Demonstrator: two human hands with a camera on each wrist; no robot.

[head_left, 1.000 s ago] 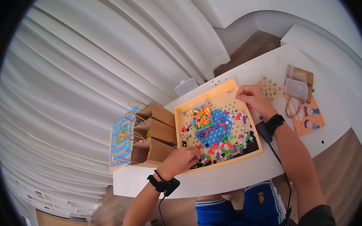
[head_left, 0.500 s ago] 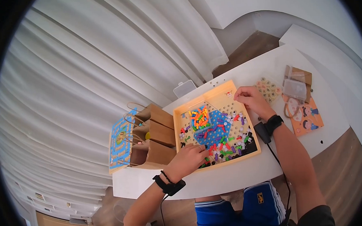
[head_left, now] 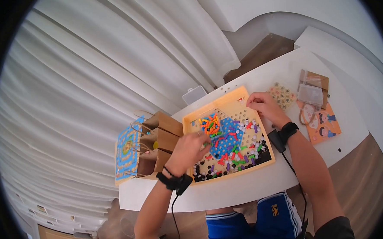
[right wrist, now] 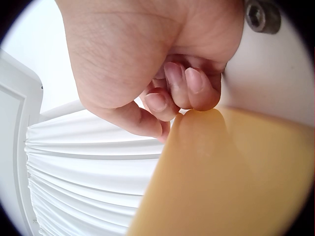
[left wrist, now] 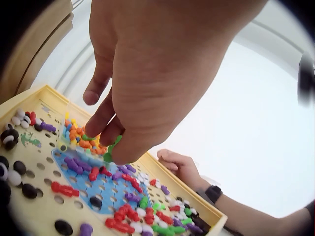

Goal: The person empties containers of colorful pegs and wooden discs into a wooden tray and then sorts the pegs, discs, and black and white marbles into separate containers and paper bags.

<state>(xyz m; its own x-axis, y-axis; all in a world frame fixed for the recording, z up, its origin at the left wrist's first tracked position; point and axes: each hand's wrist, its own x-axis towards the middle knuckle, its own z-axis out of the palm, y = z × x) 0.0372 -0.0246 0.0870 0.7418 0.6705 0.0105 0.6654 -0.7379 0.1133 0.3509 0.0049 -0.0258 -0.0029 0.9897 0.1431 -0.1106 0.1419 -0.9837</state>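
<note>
Where we look down on the white table [head_left: 161,194], the wooden tray [head_left: 230,103] sits just right of our middle, with a blue printed panel [head_left: 228,140] at its centre. Taking the tray as our clock, we see the left hand [head_left: 188,150] above its 8 o'clock side, slightly blurred; the left wrist view shows thumb and fingers pinching a small green peg [left wrist: 108,157]. The right hand [head_left: 265,107] is at 2 o'clock, fingers curled in, fingertips against the rim and gripping nothing we can see. Inside, a clear box [head_left: 216,136] of bright pegs [head_left: 211,125] stands at 10 o'clock, while black beads [head_left: 262,157] crowd 4 o'clock.

Beyond the tray, brown paper bags [head_left: 165,138] stand at 9 o'clock, beside a blue board [head_left: 126,146] whose print is too small for us to read. At 2 o'clock lie round printed discs [head_left: 282,96], their characters likewise unreadable. An orange booklet [head_left: 324,127] with cartoon figures lies at 3 o'clock. At 6 o'clock, blue shorts [head_left: 240,229] carry a yellow patch and white script, cut off so we cannot make out the word.
</note>
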